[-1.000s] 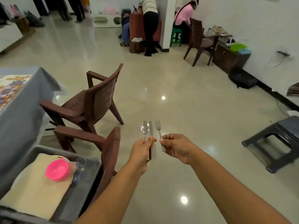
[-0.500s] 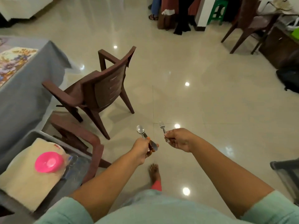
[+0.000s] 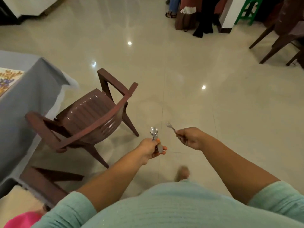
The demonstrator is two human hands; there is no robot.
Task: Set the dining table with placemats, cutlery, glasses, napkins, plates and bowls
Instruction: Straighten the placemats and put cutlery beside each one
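Two hands: I saw both raised over the floor (image 3: 213, 112), apart from each other.
Left hand (image 3: 150, 149): its fingers were curled round the handle of a spoon (image 3: 154, 131), bowl pointing away; a second metal piece lay in the same grip, which I could not identify.
Right hand (image 3: 190, 139): it pinched a fork (image 3: 171, 126) by the handle, tines tilted up to the left.
Worktop (image 3: 24, 99): grey-clothed, at my left, with a flowered placemat (image 3: 7, 80) on it.
Chair (image 3: 85, 119): brown plastic, just beside the worktop, left of the cutlery.
Pink bowl (image 3: 21, 220): at the bottom left edge, mostly cut off.
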